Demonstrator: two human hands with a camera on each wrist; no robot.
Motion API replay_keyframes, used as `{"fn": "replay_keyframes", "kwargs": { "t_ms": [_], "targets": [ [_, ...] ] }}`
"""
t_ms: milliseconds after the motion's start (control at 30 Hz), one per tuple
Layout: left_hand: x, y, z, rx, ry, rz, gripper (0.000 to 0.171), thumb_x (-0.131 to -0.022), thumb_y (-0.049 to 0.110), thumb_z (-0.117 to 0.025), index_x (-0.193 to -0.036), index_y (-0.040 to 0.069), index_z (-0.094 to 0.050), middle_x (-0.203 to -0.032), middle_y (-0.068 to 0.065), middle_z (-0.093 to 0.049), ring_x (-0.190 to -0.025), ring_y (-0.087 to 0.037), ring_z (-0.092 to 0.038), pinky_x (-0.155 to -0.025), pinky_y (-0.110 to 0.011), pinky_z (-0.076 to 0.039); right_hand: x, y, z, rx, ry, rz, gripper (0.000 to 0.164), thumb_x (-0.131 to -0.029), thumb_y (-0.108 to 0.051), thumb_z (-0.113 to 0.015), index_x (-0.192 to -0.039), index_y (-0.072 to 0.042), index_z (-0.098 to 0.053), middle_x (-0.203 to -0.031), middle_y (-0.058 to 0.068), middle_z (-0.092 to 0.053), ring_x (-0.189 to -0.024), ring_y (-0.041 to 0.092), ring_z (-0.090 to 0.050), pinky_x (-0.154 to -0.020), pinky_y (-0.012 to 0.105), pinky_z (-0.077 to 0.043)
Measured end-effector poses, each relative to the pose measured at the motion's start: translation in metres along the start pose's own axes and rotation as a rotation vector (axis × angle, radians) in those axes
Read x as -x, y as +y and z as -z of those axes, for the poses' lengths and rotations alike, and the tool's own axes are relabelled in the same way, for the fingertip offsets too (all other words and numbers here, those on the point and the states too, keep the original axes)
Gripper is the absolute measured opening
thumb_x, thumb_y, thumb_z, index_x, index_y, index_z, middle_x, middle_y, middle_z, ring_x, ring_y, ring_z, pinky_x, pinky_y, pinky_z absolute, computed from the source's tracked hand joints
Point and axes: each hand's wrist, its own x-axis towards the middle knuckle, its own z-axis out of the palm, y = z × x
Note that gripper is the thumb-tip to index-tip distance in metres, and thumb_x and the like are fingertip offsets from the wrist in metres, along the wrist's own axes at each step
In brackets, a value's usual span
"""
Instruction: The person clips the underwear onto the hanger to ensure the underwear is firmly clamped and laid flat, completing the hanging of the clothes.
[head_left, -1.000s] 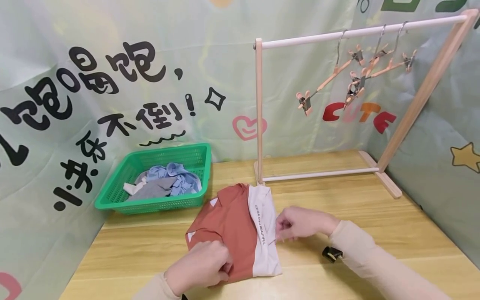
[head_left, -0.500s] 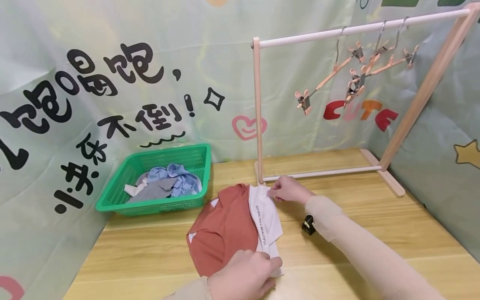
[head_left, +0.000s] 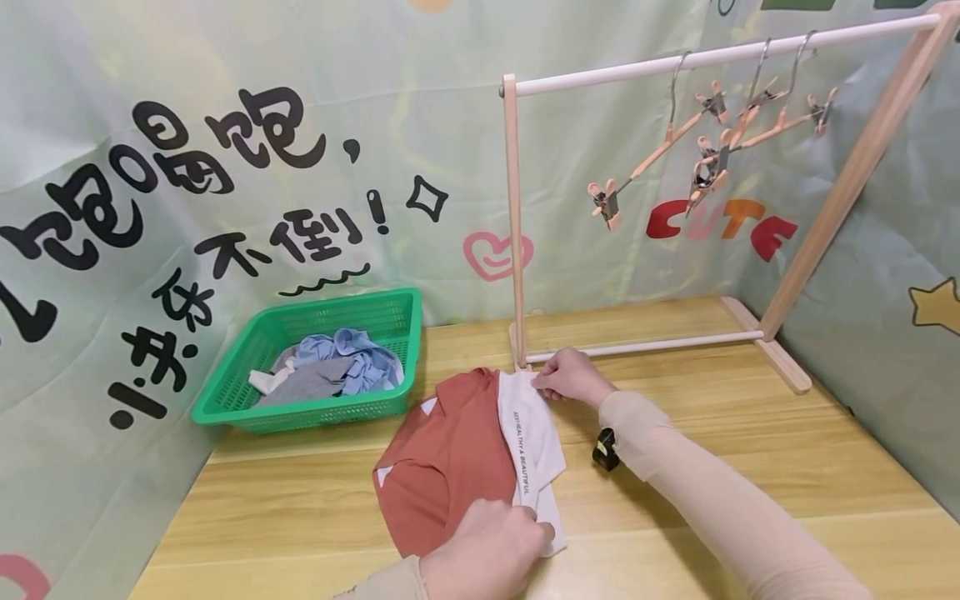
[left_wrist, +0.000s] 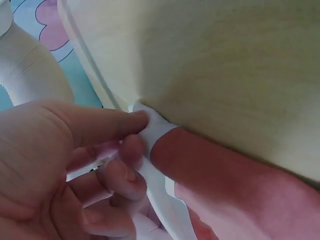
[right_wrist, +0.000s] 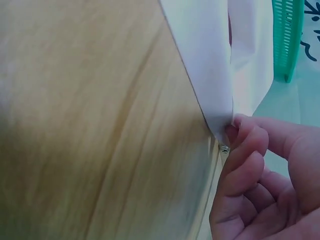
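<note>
A pair of rust-red briefs (head_left: 442, 467) with a wide white waistband (head_left: 522, 425) lies on the wooden table (head_left: 675, 433), the waistband turned to the right and its lettering showing. My left hand (head_left: 491, 542) is at the near end of the waistband. In the left wrist view, its thumb and forefinger pinch the white edge where it meets the red cloth. At the far end my right hand (head_left: 573, 377) has the white band's corner between thumb and curled fingers, as the right wrist view shows. The back of the left hand covers part of the briefs' near side.
Back left stands a green basket (head_left: 300, 413) with blue and grey clothes (head_left: 363, 367). A wooden rack (head_left: 513, 217) rises just behind the right hand, carrying several clip hangers (head_left: 660, 152) on its bar. A printed cloth (head_left: 405, 125) hangs behind.
The left hand has moved right across the red cloth to the waistband's near end. My right hand has gone from the waistband's middle to its far end; both barely moved in the last half second.
</note>
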Motion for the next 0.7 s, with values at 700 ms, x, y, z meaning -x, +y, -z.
{"fn": "replay_keyframes", "kwargs": {
  "t_ms": [700],
  "targets": [
    [-0.004,0.001,-0.005,0.153,0.108,-0.118,0.010,-0.096,0.028,-0.079,-0.099,0.030,-0.070,-0.079,0.013,-0.060,-0.066,-0.002,-0.059,-0.046,-0.018,-0.035,0.010,0.011,0.014,-0.181,-0.177,0.052,0.049,-0.102,-0.016,-0.072,-0.138,0.005,-0.045,-0.090,0.013,-0.075,-0.074,0.017,-0.069,-0.069,0.030,-0.053]
  ]
}}
